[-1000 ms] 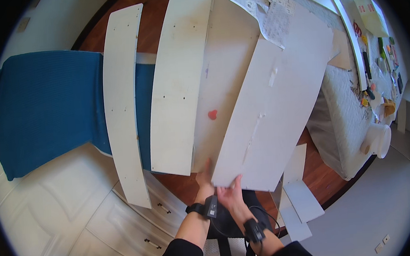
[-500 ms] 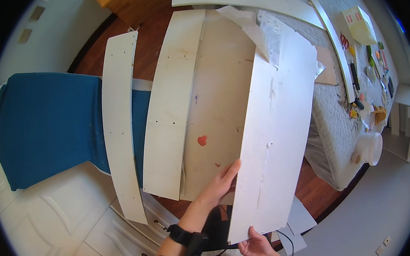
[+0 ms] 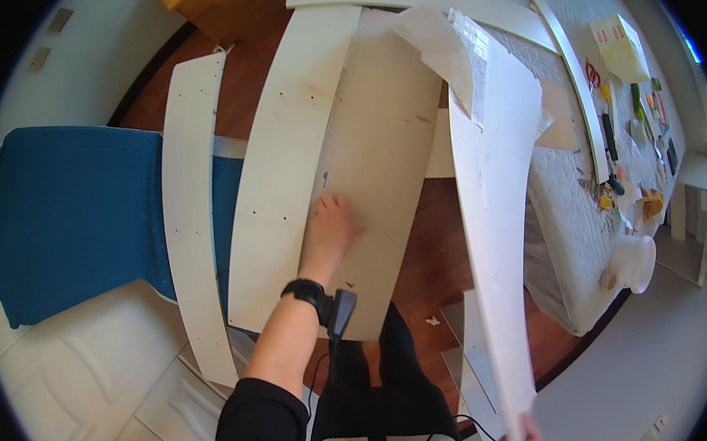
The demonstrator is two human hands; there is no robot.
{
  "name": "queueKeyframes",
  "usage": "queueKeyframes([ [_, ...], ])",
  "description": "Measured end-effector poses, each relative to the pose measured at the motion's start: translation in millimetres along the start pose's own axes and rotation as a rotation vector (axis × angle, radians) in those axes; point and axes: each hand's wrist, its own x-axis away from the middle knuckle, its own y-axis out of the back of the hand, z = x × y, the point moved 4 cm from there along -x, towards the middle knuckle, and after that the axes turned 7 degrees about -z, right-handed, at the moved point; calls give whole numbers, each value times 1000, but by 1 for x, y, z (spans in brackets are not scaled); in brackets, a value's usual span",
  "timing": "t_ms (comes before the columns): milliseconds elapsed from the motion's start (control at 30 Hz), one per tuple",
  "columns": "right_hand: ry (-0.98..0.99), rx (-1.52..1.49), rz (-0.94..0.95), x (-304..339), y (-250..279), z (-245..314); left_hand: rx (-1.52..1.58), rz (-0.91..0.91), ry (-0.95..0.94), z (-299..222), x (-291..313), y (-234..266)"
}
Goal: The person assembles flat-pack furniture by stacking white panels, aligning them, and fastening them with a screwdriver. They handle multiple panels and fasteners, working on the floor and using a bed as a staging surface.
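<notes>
My right hand (image 3: 526,438), at the lower edge, grips the near end of a long white board (image 3: 496,202). The board stands tilted on its side, its face seen at a slant, and part of that hand is hidden behind it. My left hand (image 3: 334,232) rests on a beige board (image 3: 389,144), fingers bent and thumb apart, beside the edge of a drilled white board (image 3: 284,160). The red mark seen there before is under this hand. Crumpled clear plastic and white foam wrap (image 3: 449,58) cling to the far end of the board in my right hand.
A narrow white board (image 3: 193,207) lies across a blue-covered seat (image 3: 83,215) at left. On the right a mattress (image 3: 567,230) bears tools, scissors, small parts and a white tub (image 3: 637,262). White panels (image 3: 471,351) lie on the wooden floor.
My left hand has let go of the tilted white board and moved left onto the beige board. My right hand has swung that board rightward and turned it more edge-on.
</notes>
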Motion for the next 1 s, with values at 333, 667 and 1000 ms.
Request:
queueKeyframes([
  [333, 1082, 117, 504, -12, 207, 331, -76, 121, 213, 0, -23, -8],
  [667, 827, 23, 741, 30, 243, 522, -68, 207, 332, -8, -34, -17],
  [1000, 423, 250, 586, 81, 38, 146, 481, 331, 146, -4, -38, 35],
])
